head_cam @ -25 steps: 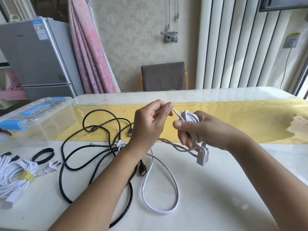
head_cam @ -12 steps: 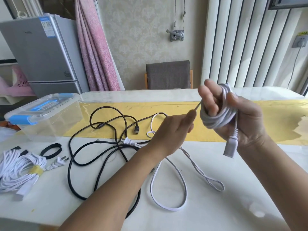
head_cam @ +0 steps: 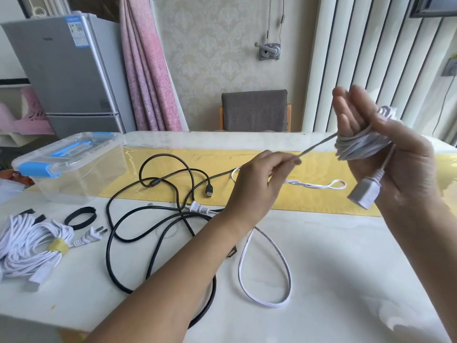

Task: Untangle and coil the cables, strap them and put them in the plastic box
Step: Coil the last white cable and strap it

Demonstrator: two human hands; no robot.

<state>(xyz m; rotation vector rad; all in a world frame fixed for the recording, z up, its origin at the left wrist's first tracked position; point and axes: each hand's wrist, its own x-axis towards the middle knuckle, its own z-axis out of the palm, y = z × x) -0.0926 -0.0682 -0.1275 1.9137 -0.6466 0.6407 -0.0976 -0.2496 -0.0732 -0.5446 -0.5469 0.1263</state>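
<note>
White table (head_cam: 321, 256), left hand (head_cam: 257, 184) pinching white cable (head_cam: 316, 146), right hand (head_cam: 405, 164) clamping coil (head_cam: 358, 144) round fingers (head_cam: 346, 115)

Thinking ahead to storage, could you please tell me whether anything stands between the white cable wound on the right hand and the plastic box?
The lid sits on the plastic box, covering its opening. The black cable lies between the right hand and the box, and the plug end of the white cable lies among it.
</note>
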